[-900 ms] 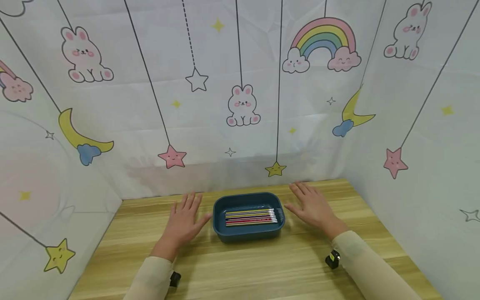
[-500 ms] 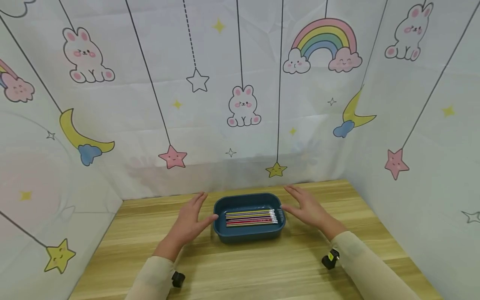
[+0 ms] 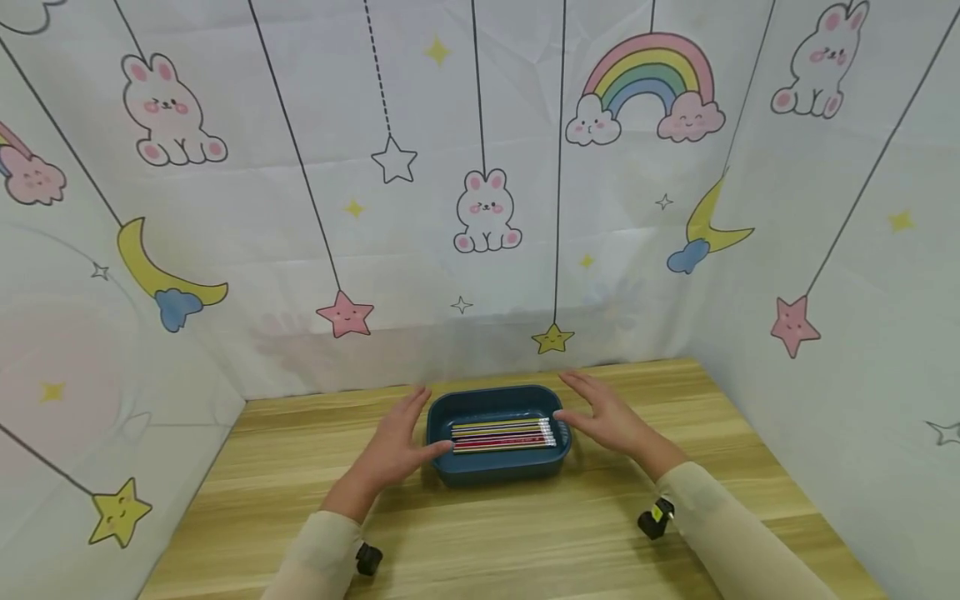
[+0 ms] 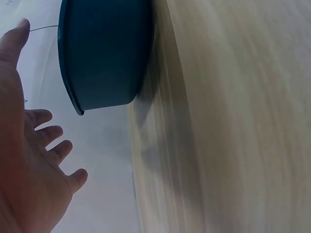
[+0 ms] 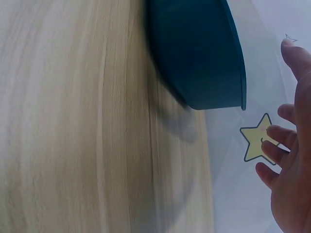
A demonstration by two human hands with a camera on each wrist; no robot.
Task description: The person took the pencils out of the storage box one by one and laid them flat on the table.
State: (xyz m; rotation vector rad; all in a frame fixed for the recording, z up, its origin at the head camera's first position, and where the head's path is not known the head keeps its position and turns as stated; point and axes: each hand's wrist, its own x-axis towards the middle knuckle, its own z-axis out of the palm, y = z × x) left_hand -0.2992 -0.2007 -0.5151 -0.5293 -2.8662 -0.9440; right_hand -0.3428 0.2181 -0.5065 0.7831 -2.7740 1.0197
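A dark blue rectangular tray (image 3: pixel 495 475) with raised walls sits near the back of the wooden table. Several striped pencils (image 3: pixel 502 437) lie side by side in it, their pale ends to the right. My left hand (image 3: pixel 390 450) hovers at the tray's left end, thumb stretched over the rim in the head view. At the other end is my right hand (image 3: pixel 615 421), its thumb over the right rim. The left wrist view shows that hand (image 4: pixel 34 160) apart from the tray wall (image 4: pixel 104 53). In the right wrist view, the hand (image 5: pixel 291 155) likewise stands clear of the tray (image 5: pixel 199 53).
The wood-grain table (image 3: pixel 510 542) meets a white cloth backdrop (image 3: pixel 412 250) printed with rabbits, stars and moons. Cloth also closes off the left and right sides. A small black device (image 3: pixel 367 558) is worn at the left wrist, another black device (image 3: pixel 656 518) at the right.
Both hands have come off the table beside the tray and turned palms inward. They have drawn in toward its two ends. The tray and pencils stay in place.
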